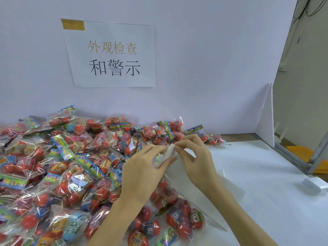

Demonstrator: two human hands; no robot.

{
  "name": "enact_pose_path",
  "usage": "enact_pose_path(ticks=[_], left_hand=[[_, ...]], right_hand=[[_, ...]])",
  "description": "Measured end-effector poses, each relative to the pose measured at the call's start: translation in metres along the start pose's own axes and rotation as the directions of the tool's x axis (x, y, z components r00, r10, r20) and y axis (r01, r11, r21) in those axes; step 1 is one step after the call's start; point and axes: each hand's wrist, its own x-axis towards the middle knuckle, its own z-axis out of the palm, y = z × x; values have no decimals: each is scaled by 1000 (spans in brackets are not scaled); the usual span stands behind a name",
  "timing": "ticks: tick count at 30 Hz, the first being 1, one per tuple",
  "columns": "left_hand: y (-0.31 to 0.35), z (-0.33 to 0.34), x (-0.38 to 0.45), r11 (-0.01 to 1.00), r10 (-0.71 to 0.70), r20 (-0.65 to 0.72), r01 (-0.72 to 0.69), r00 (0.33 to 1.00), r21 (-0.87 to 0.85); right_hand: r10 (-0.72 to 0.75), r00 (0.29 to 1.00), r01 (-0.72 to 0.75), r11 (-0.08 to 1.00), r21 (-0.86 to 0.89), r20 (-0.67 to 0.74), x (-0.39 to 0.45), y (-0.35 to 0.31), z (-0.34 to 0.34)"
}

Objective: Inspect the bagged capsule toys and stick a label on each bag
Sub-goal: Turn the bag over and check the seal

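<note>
A big heap of clear bags of red capsule toys [58, 167] covers the left half of the white table [266, 192]. Above the heap's right edge, my left hand [142, 173] holds a small bag with a colourful header [158, 159] between thumb and fingers. A small white label [170, 151] sits at the top of that bag, and my right hand [193, 155] pinches it with thumb and forefinger. The two hands meet over the label. Most of the held bag is hidden behind my left hand.
A white sheet [188, 176] lies under my right wrist, running toward the front. A small white device [313, 184] sits at the table's right edge. A white divider panel [266, 118] stands at the back right. A paper sign [113, 55] hangs on the back wall.
</note>
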Motion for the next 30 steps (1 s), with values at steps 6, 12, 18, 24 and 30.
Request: enact_pose_path(ticks=[6, 12, 18, 24, 30], left_hand=[[-20, 7, 0, 973, -136, 108, 153, 985, -171], [-25, 10, 2, 965, -116, 224, 163, 968, -205], [-23, 8, 5, 916, -187, 309, 279, 933, -290], [-23, 9, 5, 918, -176, 304, 268, 936, -293], [-25, 10, 5, 917, -178, 301, 269, 937, -294]], right_hand=[[-5, 999, 2, 998, 57, 37, -3, -2, 4], [-71, 997, 71, 997, -22, 30, -3, -1, 3], [-95, 994, 97, 994, -40, 54, -5, -2, 4], [-178, 980, 192, 963, -188, 88, -4, 2, 2], [-331, 938, 347, 887, -304, 104, -4, 4, -2]])
